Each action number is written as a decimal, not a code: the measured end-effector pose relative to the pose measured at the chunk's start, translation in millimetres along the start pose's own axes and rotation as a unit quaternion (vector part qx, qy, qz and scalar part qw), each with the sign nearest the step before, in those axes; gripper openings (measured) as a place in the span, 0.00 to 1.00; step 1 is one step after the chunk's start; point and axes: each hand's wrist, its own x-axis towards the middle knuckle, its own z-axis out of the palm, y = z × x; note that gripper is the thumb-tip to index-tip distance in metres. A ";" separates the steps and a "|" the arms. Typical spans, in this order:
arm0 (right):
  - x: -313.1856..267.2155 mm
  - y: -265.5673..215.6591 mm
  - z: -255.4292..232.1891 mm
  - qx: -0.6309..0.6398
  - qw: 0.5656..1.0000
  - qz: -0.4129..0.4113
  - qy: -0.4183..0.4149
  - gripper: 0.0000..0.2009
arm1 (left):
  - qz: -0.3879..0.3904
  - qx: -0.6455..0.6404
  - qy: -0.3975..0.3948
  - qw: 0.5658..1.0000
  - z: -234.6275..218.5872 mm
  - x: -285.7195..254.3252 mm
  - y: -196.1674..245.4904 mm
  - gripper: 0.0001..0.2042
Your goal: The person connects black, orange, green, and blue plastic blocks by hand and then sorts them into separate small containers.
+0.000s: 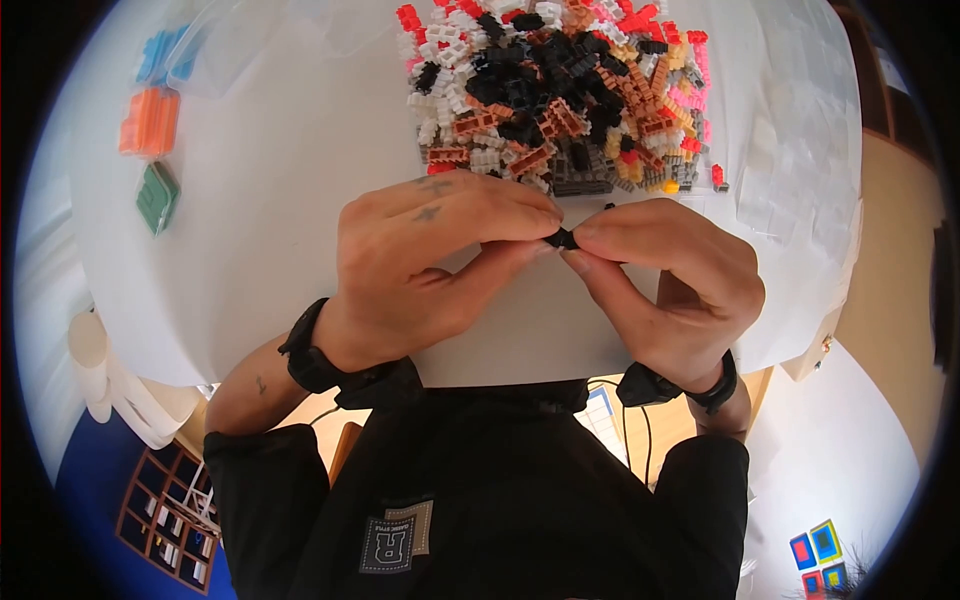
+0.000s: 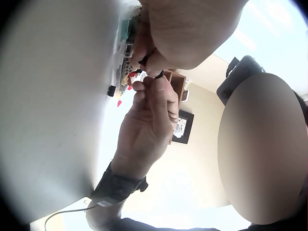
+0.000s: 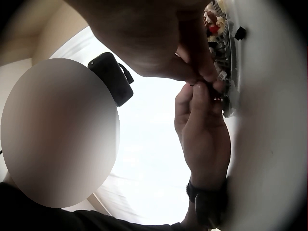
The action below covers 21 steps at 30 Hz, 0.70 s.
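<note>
Over the table's near side, my left hand (image 1: pixel 420 260) and right hand (image 1: pixel 680 275) meet at the fingertips. Between them is a small black building brick (image 1: pixel 561 239), pinched by thumb and fingers from both sides and mostly covered. The left wrist view shows a black brick piece (image 2: pixel 160 75) at the right fingertips and a dark bit (image 2: pixel 143 61) at the left ones; whether these are joined I cannot tell. Just behind the right fingers, a loose black brick (image 3: pixel 240 33) lies on the table.
Beyond the hands lies a big pile of small bricks (image 1: pixel 560 90), black, white, brown, red and pink. A red brick (image 1: pixel 717 175) lies off its right side. Blue (image 1: pixel 160 55), orange (image 1: pixel 150 122) and green (image 1: pixel 158 198) pieces sit far left. Clear plastic trays (image 1: pixel 800 160) line the right.
</note>
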 end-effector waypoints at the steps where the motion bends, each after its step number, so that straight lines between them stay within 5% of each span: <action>1: 0.0 -0.7 -0.6 -0.001 1.000 0.012 -0.002 0.10 | -0.003 0.002 0.000 1.000 0.1 0.3 0.3 0.12; 7: -0.4 2.2 0.3 0.170 0.980 0.106 -0.007 0.11 | 0.022 -0.005 0.041 0.999 3.1 5.8 -1.1 0.09; 21: -0.9 4.3 0.7 0.153 0.986 0.065 -0.002 0.10 | 0.027 0.045 -0.015 0.999 -2.8 7.8 6.8 0.14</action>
